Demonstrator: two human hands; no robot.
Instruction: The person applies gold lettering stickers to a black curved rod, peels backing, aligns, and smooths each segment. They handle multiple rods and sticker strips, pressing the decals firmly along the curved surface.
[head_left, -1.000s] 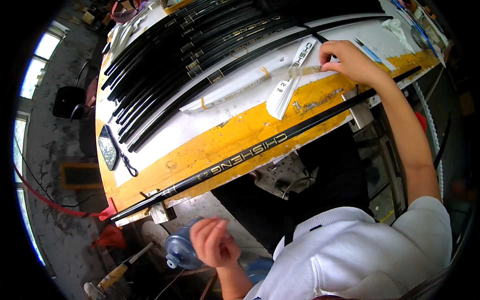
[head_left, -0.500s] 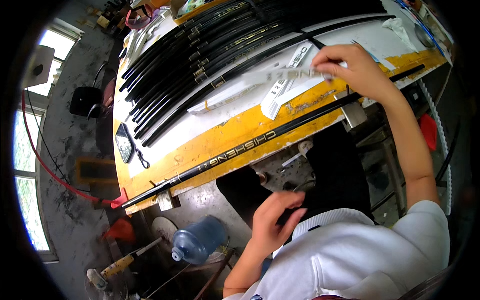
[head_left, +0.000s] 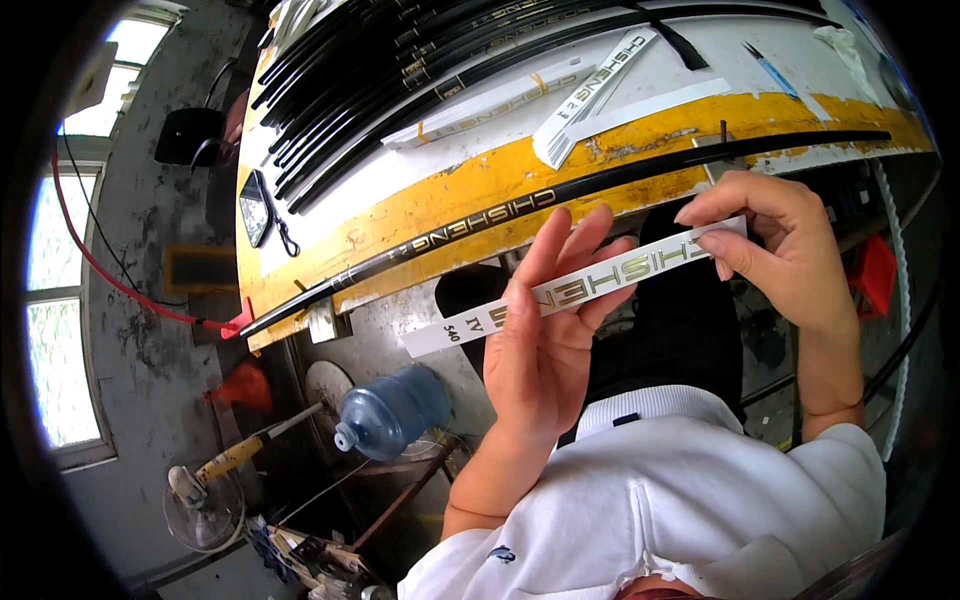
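Observation:
A white decal strip (head_left: 655, 262) with gold lettering lies slanted across my two hands, above my lap. Its middle rests against the fingers of my left hand (head_left: 540, 360), the thumb pressed over its front. Thumb and forefinger of my right hand (head_left: 785, 250) pinch its right end. Just beyond them, a long black rod (head_left: 640, 179) with gold lettering runs along the table's near edge. Fanned-out white decal strips (head_left: 598, 92) lie on the table, beside a banded bundle of strips (head_left: 495, 105).
Many-layered black rods (head_left: 350, 95) cover the table's (head_left: 420, 195) far left. A phone (head_left: 257, 212) lies at its left end, a blue pointed tool (head_left: 770, 68) at the far right. Below stand a blue water jug (head_left: 395, 410) and a fan (head_left: 205, 510).
My right hand has come back from over the table with the strip, now above my lap. My left hand has risen and taken hold of it too.

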